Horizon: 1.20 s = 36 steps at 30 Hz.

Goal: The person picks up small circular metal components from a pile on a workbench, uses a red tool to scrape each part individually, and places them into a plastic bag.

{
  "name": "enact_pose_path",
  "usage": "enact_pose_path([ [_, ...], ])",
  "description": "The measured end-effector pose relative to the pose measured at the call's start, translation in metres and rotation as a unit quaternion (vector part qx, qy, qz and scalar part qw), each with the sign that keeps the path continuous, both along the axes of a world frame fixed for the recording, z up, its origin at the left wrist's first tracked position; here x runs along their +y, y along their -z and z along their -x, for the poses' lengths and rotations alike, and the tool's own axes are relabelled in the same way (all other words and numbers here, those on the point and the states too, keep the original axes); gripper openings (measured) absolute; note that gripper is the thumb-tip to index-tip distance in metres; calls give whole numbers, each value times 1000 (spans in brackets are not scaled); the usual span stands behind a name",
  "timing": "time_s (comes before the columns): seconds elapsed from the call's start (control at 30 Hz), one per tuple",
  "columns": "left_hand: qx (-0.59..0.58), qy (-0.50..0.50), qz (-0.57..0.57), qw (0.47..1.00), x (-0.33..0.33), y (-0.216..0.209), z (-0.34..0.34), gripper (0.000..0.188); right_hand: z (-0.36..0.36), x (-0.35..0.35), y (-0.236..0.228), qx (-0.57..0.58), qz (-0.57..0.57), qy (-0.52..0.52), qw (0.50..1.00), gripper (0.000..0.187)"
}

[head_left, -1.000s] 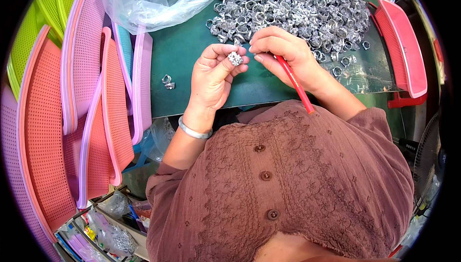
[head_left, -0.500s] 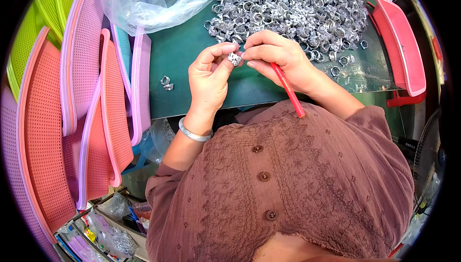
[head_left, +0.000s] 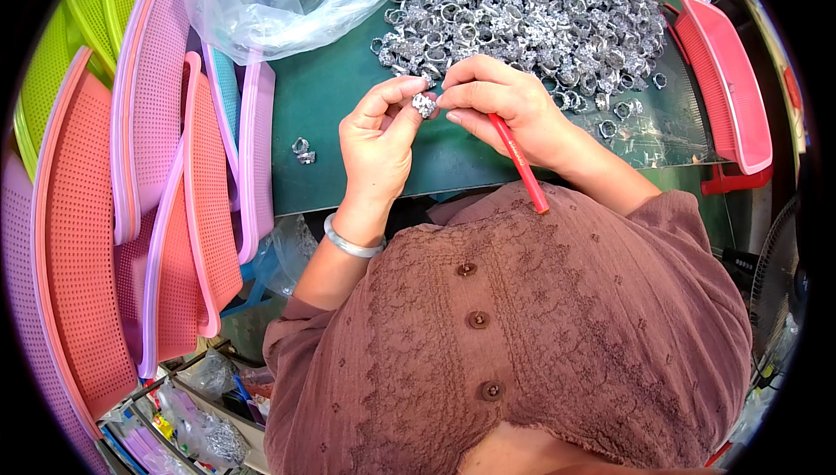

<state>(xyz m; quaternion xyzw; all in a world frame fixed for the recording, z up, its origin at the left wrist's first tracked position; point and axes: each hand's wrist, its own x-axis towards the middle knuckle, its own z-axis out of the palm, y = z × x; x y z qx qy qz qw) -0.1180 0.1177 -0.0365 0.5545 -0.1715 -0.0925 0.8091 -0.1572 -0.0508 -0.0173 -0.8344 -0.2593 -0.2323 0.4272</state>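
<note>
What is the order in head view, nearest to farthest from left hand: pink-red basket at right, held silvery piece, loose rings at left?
1. Silvery piece: in left hand, at fingertips.
2. Loose rings: to the hand's left.
3. Pink-red basket: far right side.

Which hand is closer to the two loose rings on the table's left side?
Left. The left hand, pinching a silvery piece, is right of the two loose rings; the right hand, holding a red pencil-shaped tool, is farther right.

Green tbl (head_left: 326,118), brightly lit, at 12 o'clock; cluttered storage unit (head_left: 252,442) btwn 7 & 8; wire-caged fan (head_left: 771,288) btwn 3 & 4.
</note>
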Motion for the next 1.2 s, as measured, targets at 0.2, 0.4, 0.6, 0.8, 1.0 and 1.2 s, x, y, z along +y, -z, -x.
enact_pose_path([
  [0.2,4,-2,-5,1000,0,0,1,19,1,0,-1,2,3,0,1000,19],
  [0.4,-20,-5,-10,1000,0,1,0,21,1,-1,-1,-2,6,3,1000,19],
  [0.6,-68,-10,-25,997,1,1,0,19,1,-1,0,-5,8,1,1000,20],
  [0.8,-64,-27,-44,997,0,-2,3,33,2,0,-1,-6,12,0,1000,21],
  [1.0,-158,-50,-60,984,1,2,5,42,2,0,-1,-6,15,-1,1000,22],
  [1.2,-112,-46,-44,992,0,0,5,35,2,1,0,-5,16,1,1000,22],
])
